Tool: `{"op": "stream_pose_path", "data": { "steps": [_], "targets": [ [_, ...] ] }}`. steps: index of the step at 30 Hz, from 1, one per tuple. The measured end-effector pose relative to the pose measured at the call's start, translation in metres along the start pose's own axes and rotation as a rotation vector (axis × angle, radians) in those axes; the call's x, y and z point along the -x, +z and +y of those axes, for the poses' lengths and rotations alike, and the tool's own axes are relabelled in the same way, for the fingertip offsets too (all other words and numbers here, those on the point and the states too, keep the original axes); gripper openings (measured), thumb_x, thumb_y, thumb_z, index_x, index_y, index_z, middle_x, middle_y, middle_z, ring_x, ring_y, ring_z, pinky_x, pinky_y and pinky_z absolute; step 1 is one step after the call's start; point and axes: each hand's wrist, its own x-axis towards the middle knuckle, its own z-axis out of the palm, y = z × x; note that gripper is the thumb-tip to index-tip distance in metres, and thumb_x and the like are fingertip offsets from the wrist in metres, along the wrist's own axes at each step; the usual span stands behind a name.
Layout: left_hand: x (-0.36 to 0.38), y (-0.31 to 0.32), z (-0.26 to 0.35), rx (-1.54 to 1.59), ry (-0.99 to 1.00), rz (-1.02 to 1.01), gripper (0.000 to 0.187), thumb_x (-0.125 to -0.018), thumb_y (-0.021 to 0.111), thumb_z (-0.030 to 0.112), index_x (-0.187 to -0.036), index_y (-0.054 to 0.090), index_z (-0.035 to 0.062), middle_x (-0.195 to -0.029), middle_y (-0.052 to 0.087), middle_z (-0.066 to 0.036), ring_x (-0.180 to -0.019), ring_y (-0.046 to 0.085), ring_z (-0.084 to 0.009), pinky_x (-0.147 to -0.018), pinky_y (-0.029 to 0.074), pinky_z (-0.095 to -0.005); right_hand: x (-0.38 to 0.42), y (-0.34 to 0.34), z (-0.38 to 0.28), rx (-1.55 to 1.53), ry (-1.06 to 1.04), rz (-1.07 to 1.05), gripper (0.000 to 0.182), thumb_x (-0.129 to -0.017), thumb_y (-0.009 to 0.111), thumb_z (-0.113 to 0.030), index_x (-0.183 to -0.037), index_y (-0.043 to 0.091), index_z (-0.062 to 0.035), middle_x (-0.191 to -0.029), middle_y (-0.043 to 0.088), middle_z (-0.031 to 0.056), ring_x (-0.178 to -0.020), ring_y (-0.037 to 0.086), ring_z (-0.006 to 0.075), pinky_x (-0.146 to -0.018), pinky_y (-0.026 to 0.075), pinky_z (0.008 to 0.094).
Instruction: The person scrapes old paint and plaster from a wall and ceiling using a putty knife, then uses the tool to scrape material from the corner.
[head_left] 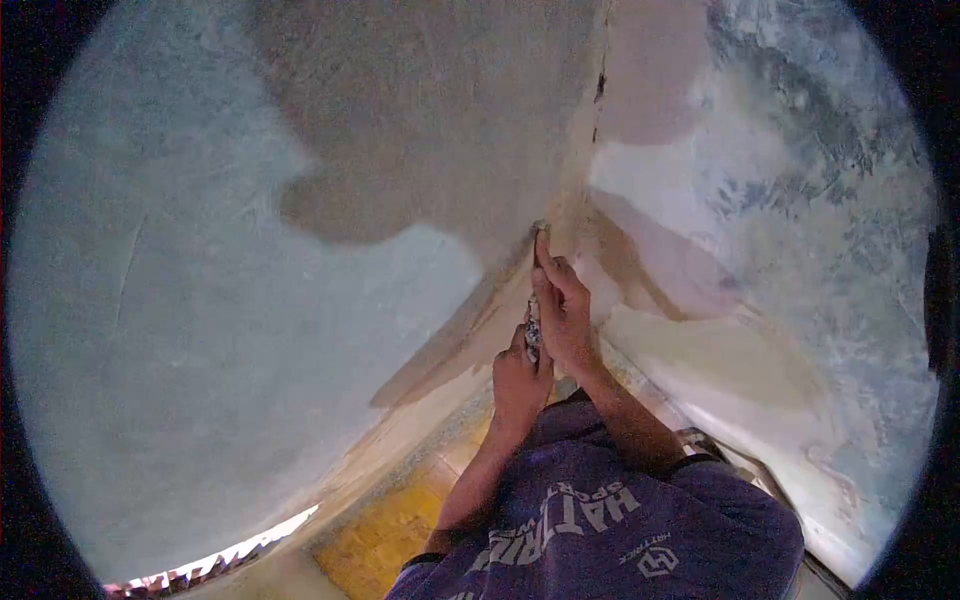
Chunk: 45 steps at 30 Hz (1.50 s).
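My left hand (pixel 520 388) is closed around a narrow, grey-and-white speckled tool (pixel 533 335), seen nearly edge-on and smeared with what looks like plaster. Just above and to the right is my right hand (pixel 567 310), its forefinger stretched up toward the wall corner and its other fingers curled. At that fingertip a small greyish thing (pixel 540 227) meets the wall; whether it is a blade tip or a dab of paste I cannot make out. Both hands are close together, in front of the plastered corner (pixel 575 215).
A bluish-grey wall (pixel 200 330) with a dark damp-looking patch (pixel 430 120) fills the left. The right wall (pixel 780 200) is mottled white and blue, with a dark crack (pixel 600 85) along the corner. Yellow flooring (pixel 375 530) shows below, near the dark-blue shirt (pixel 640 510).
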Motion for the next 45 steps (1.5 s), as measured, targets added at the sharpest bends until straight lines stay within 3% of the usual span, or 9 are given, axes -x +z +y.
{"op": "stream_pose_path", "data": {
  "steps": [4,8,13,19,26,29,37,40,45],
  "targets": [
    [0.017,-0.021,0.012,0.087,-0.168,-0.078,0.038,-0.093,0.057,0.024,-0.110,0.053,-0.0093,-0.074,0.062,-0.030,-0.067,0.061,-0.0490,-0.061,0.049,-0.0520,0.023,0.011,0.006,0.013,-0.083,-0.047,0.053,-0.098,0.056,-0.007,-0.149,0.041,-0.0126,-0.083,0.042,-0.0017,-0.071,0.042,0.0080,-0.064,0.038,0.0200],
    [0.043,-0.017,-0.015,0.155,-0.235,-0.068,0.036,-0.094,0.057,0.025,-0.104,0.054,-0.0093,-0.072,0.061,-0.030,-0.066,0.062,-0.0486,-0.059,0.049,-0.0509,0.045,0.029,-0.012,-0.500,0.332,0.021,0.052,-0.099,0.056,-0.008,-0.148,0.040,-0.0135,-0.083,0.050,0.0017,-0.066,0.054,0.0107,-0.058,0.044,0.0227],
    [0.047,-0.025,-0.006,0.139,-0.240,-0.005,0.035,-0.095,0.056,0.026,-0.100,0.057,-0.0083,-0.069,0.062,-0.028,-0.065,0.063,-0.0473,-0.059,0.049,-0.0504,0.050,0.034,-0.004,-0.920,0.682,-0.077,0.021,-0.100,0.058,-0.027,-0.107,0.057,-0.0072,-0.073,0.051,0.0034,-0.053,0.055,0.0124,-0.048,0.044,0.0253],
    [0.048,-0.023,0.001,0.105,-0.282,0.025,0.033,-0.095,0.057,0.025,-0.097,0.058,-0.0072,-0.067,0.061,-0.029,-0.064,0.063,-0.0468,-0.058,0.048,-0.0508,0.046,0.028,0.005,-1.100,0.870,-0.293,0.033,-0.099,0.058,-0.039,-0.086,0.052,-0.0088,-0.057,0.043,-0.0017,-0.042,0.041,0.0106,-0.041,0.035,0.0266],
    [0.049,-0.012,-0.007,0.089,-0.399,-0.021,0.040,-0.098,0.053,0.032,-0.097,0.058,-0.0081,-0.069,0.064,-0.026,-0.062,0.065,-0.0411,-0.058,0.050,-0.0468,0.040,0.024,0.003,-1.019,0.901,-0.299,0.040,-0.097,0.060,-0.042,-0.079,0.051,-0.0083,-0.054,0.041,-0.0013,-0.040,0.037,0.0102,-0.040,0.033,0.0269],
    [0.045,-0.010,-0.004,0.079,-0.457,-0.037,0.036,-0.095,0.057,0.029,-0.094,0.057,-0.0064,-0.068,0.060,-0.030,-0.064,0.061,-0.0484,-0.057,0.047,-0.0517,0.038,0.023,0.009,-0.999,0.890,-0.343,0.040,-0.096,0.060,-0.044,-0.079,0.051,-0.0088,-0.054,0.040,-0.0013,-0.040,0.036,0.0104,-0.040,0.033,0.0273],
    [-0.032,-0.004,0.031,-0.098,-0.171,-0.035,0.041,-0.096,0.056,0.034,-0.099,0.059,-0.0073,-0.067,0.061,-0.030,-0.064,0.062,-0.0483,-0.059,0.049,-0.0539,-0.033,-0.008,-0.002,-1.073,0.859,-0.069,0.039,-0.097,0.058,-0.044,-0.078,0.049,-0.0115,-0.054,0.038,-0.0024,-0.040,0.036,0.0112,-0.038,0.032,0.0287],
    [-0.064,0.002,0.072,-0.078,-0.192,-0.096,0.043,-0.098,0.053,0.034,-0.105,0.059,-0.0081,-0.072,0.063,-0.030,-0.066,0.063,-0.0452,-0.063,0.049,-0.0531,-0.072,-0.041,-0.015,-1.027,0.741,-0.151,0.038,-0.096,0.059,-0.044,-0.079,0.049,-0.0114,-0.054,0.038,-0.0028,-0.040,0.035,0.0112,-0.039,0.031,0.0284],
    [-0.070,0.015,0.070,-0.029,-0.166,-0.171,0.046,-0.099,0.051,0.034,-0.110,0.058,-0.0098,-0.077,0.064,-0.031,-0.070,0.064,-0.0437,-0.065,0.048,-0.0529,-0.079,-0.052,-0.015,-0.976,0.855,-0.167,0.039,-0.095,0.061,-0.045,-0.080,0.050,-0.0109,-0.054,0.038,-0.0036,-0.040,0.035,0.0102,-0.040,0.031,0.0279]
  ]
}}
